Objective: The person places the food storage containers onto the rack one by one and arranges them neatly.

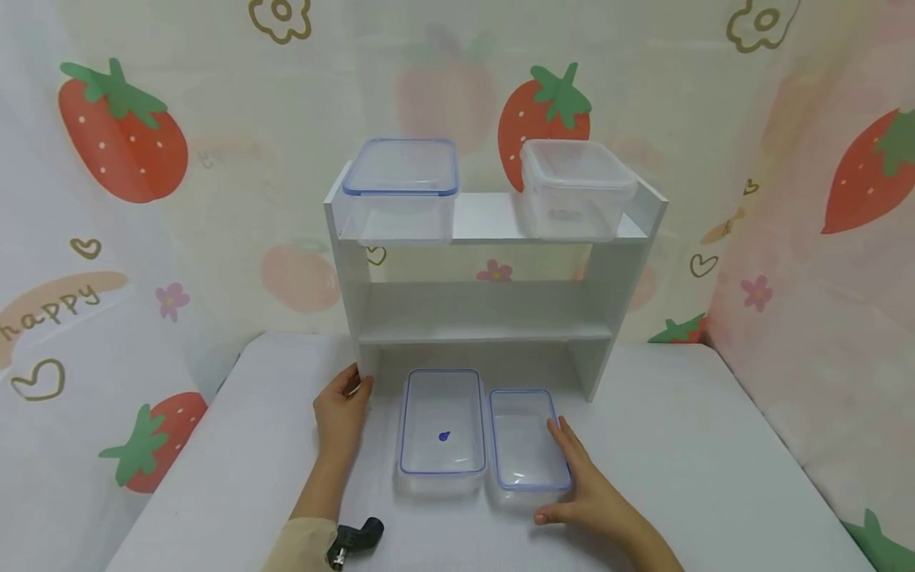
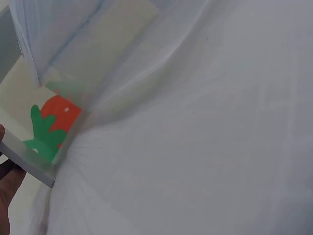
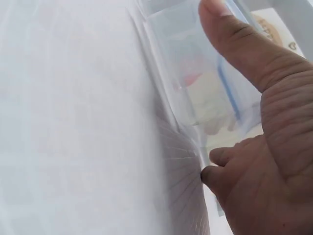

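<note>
My left hand [image 1: 341, 409] pinches the lower front edge of the left side panel of a white shelf [image 1: 486, 312]. In the left wrist view, fingers show on both faces of that panel [image 2: 27, 164]. On the table before the shelf stand two clear plastic containers with blue-rimmed lids, a larger one [image 1: 443, 421] and a narrower one [image 1: 529, 441]. Beside the narrower container's right side is my right hand [image 1: 589, 492], its fingers spread along the lid's edge and thumb apart near the front corner. Whether the fingertips press the container is hard to tell.
On the shelf's top board sit a blue-rimmed clear container [image 1: 403, 214] at left and a white-lidded one [image 1: 579, 210] at right. A white cloth covers the table [image 1: 679, 477]. Strawberry-patterned curtains [image 1: 286, 143] hang behind and at the sides. A black device [image 1: 357, 538] is at my left wrist.
</note>
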`<state>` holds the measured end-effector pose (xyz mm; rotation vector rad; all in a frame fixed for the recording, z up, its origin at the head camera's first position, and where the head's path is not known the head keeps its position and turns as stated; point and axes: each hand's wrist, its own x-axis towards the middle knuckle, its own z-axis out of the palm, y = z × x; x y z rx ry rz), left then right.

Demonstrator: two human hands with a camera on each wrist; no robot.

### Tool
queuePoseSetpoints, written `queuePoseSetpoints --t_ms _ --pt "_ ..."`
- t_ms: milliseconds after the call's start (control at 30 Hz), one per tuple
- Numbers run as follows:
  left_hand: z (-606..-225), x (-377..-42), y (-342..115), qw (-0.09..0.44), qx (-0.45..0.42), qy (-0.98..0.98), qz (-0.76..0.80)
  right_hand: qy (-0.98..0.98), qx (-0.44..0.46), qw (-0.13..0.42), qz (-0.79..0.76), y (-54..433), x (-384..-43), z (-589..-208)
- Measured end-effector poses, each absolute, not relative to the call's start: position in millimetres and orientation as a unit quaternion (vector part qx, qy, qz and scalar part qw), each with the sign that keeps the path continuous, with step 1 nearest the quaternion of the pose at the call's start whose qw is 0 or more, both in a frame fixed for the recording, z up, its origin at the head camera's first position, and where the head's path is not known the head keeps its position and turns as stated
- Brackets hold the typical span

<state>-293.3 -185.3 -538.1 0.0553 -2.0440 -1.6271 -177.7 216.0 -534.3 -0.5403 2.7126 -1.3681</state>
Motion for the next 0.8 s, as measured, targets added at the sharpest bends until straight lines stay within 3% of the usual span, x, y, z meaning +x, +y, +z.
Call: queuePoseSetpoints --t_ms 800 --pt "-536.6 -292.7 -185.6 0.261 0.014 -0.758 -0.598 0.873 -0.193 -0.047 -0.445 212.6 -185.1 -551.3"
